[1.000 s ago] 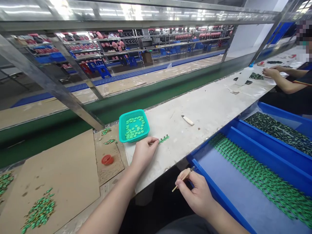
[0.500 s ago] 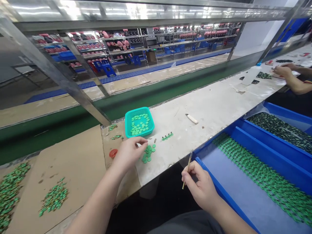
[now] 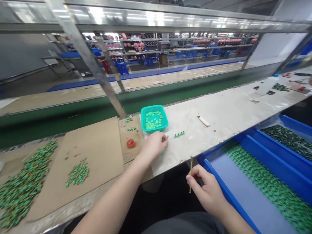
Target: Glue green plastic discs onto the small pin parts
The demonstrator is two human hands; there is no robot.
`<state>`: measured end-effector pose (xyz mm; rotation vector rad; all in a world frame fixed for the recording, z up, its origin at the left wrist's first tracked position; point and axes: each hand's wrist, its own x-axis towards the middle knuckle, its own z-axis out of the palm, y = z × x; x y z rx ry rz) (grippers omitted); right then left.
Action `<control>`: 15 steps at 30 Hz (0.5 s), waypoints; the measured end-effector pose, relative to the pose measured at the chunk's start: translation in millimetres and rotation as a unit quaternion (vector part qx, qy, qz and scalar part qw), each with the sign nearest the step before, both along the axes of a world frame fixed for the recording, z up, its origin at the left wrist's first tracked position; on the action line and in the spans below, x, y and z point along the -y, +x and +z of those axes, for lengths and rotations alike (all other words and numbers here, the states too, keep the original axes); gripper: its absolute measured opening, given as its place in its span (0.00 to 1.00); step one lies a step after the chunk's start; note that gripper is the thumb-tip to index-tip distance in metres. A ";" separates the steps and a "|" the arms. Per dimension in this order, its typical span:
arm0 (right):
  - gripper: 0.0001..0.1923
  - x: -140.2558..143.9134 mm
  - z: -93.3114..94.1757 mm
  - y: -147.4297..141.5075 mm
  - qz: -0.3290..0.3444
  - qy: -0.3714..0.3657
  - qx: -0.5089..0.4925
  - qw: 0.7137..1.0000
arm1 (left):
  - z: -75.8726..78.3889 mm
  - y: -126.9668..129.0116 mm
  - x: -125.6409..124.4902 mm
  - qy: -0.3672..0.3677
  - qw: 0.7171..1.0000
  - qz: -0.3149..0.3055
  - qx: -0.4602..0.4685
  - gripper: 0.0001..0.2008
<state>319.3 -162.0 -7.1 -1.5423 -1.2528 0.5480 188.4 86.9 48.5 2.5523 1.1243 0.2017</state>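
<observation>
Discs (image 3: 162,152): lying on the worktop (image 3: 219,113) under the left hand (image 3: 154,146), just before the basket (image 3: 154,118); judged light, stiff, slippery, best pinched at the rims.
Left grip: curling over the discs, closing.
Right hand (image 3: 207,191): pinching the stick (image 3: 190,174).
Change: half a second ago the discs were lying uncovered beside the fingers; now the hand is covering them.

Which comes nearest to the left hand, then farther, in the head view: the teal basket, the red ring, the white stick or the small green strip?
From the left hand:
1. Small green strip, just to its right on the bench.
2. Teal basket, right behind it; too close to the strip to rank surely.
3. Red ring, left, on cardboard.
4. White stick, far right.
</observation>
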 end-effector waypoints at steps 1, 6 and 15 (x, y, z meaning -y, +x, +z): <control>0.15 0.3 -0.4 -1.5 0.000 -0.008 -0.006 1.000 | -1.9 -19.6 5.3 0.014 1.000 -0.007 0.023 0.06; 0.14 -9.3 1.6 -15.4 0.034 -0.034 -0.073 0.996 | -21.9 -139.8 41.7 0.109 0.987 -0.040 0.114 0.16; 0.10 -59.2 38.1 -43.3 0.080 0.033 -0.087 0.992 | -41.7 -198.0 57.5 0.147 0.973 -0.040 0.174 0.06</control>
